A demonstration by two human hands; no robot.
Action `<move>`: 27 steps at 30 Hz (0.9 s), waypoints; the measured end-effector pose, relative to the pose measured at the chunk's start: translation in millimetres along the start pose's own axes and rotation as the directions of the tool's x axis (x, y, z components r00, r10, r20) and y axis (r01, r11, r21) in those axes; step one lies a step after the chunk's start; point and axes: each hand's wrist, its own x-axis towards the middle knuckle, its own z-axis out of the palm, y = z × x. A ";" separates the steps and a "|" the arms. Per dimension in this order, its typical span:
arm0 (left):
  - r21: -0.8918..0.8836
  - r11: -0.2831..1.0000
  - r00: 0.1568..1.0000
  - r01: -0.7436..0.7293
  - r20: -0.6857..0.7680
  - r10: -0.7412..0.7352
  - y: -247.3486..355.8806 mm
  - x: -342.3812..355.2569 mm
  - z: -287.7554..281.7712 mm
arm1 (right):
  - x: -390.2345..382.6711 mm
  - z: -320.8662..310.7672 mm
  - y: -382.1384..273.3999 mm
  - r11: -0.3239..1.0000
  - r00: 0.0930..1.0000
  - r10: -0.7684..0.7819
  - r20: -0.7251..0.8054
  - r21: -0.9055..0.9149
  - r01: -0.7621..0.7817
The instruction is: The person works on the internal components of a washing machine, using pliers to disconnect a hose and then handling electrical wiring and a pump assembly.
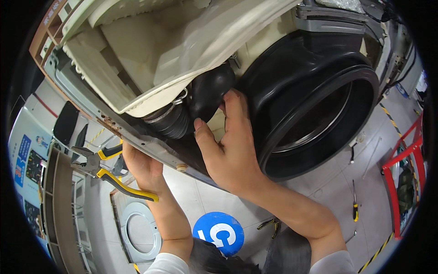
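In front of me is an opened washing machine. My right hand (235,150) grips a bulging black rubber hose (211,89) under the cream dispenser housing (130,107), thumb at one side and fingers at the other. Beside it, a ribbed black hose (171,122) is fastened to the housing with a metal clamp (181,97). My left hand (142,168) is below the cabinet's front edge, its fingers mostly hidden. Combination pliers (93,163) with yellow-and-black handles sit in it, handles spread, one crossing my wrist.
The black door gasket (315,118) rises right of my right hand. On the tiled floor are a grey ring-shaped door part (157,242), a round blue sign (235,221), another pair of pliers (275,224) and a screwdriver (355,208). A red-framed rack (391,187) stands right.
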 end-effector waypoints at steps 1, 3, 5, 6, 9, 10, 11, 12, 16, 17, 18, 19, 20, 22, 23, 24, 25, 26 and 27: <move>-0.003 1.000 0.996 0.009 0.093 -0.009 -0.7 -3.0 0.6 | -1.5 -1.5 0.2 1.000 1.000 0.001 0.012 0.010 -0.001; 0.057 0.996 0.993 -0.062 0.109 0.055 -3.6 -8.7 1.5 | -4.6 -4.9 1.1 1.000 0.999 -0.007 0.034 0.011 0.007; 0.160 0.978 0.991 -0.131 -0.017 0.135 -3.7 -11.6 1.9 | -6.8 -9.3 2.7 0.996 0.996 0.015 0.085 0.082 -0.022; 0.103 0.989 0.991 -0.103 0.094 0.093 -4.0 -11.3 2.0 | -7.7 -12.1 3.0 0.993 0.993 0.029 0.111 0.110 -0.041; 0.010 0.997 0.993 -0.081 0.086 0.080 -5.4 -9.6 0.6 | -14.1 -19.0 0.9 0.999 0.985 -0.039 0.166 -0.020 0.043; 0.034 0.995 0.992 -0.093 0.092 0.089 -6.3 -9.5 0.1 | -17.5 -20.2 -0.8 0.998 0.984 -0.042 0.172 -0.031 0.048; 0.003 0.997 0.986 -0.073 0.148 0.071 -7.1 -9.1 -0.1 | -22.3 -20.7 -3.4 0.998 0.983 -0.045 0.178 -0.033 0.052; -0.026 0.998 0.973 -0.052 0.223 0.057 -7.7 -9.3 0.1 | -28.6 -20.1 -6.6 0.998 0.980 -0.035 0.195 -0.039 0.043; 0.032 0.992 0.980 -0.120 0.164 0.114 -13.3 -8.5 8.1 | -63.5 -9.6 -17.8 0.989 0.951 -0.115 0.285 -0.052 0.135; -0.058 0.996 0.959 -0.070 0.272 0.084 -12.5 -8.0 12.2 | -71.3 -5.4 -17.2 0.978 0.934 -0.156 0.322 -0.081 0.191; -0.089 0.996 0.987 0.006 0.161 0.008 -11.3 -9.0 16.8 | -78.3 -0.7 -15.9 0.964 0.915 -0.193 0.355 -0.105 0.244; -0.028 0.997 0.996 -0.071 -0.047 0.069 -14.9 -10.7 21.7 | -84.6 2.9 -14.0 0.948 0.898 -0.233 0.373 -0.119 0.296; 0.017 0.992 0.968 -0.125 -0.216 0.125 -17.3 -11.7 26.7 | -89.2 5.5 -10.9 0.937 0.880 -0.231 0.416 -0.147 0.316; 0.142 0.983 0.946 -0.117 -0.286 0.154 -14.4 -14.8 34.5 | -95.9 10.0 -5.5 0.915 0.858 -0.229 0.460 -0.199 0.351; 0.205 0.974 0.932 -0.097 -0.325 0.161 -13.5 -15.5 37.1 | -98.5 12.5 -4.3 0.906 0.857 -0.244 0.454 -0.207 0.368; 0.198 0.974 0.938 -0.109 -0.305 0.167 -13.2 -14.9 38.8 | -100.4 15.2 -3.9 0.897 0.860 -0.257 0.441 -0.222 0.382; 0.191 0.974 0.943 -0.120 -0.284 0.172 -12.6 -14.3 39.5 | -102.0 17.2 -4.0 0.888 0.863 -0.269 0.427 -0.238 0.394; 0.178 0.975 0.952 -0.130 -0.254 0.173 -12.2 -13.3 39.3 | -103.1 18.5 -4.3 0.885 0.861 -0.264 0.434 -0.246 0.395; 0.187 0.975 0.939 -0.121 -0.296 0.173 -11.1 -13.6 38.4 | -103.8 19.0 -4.6 0.883 0.859 -0.259 0.441 -0.252 0.396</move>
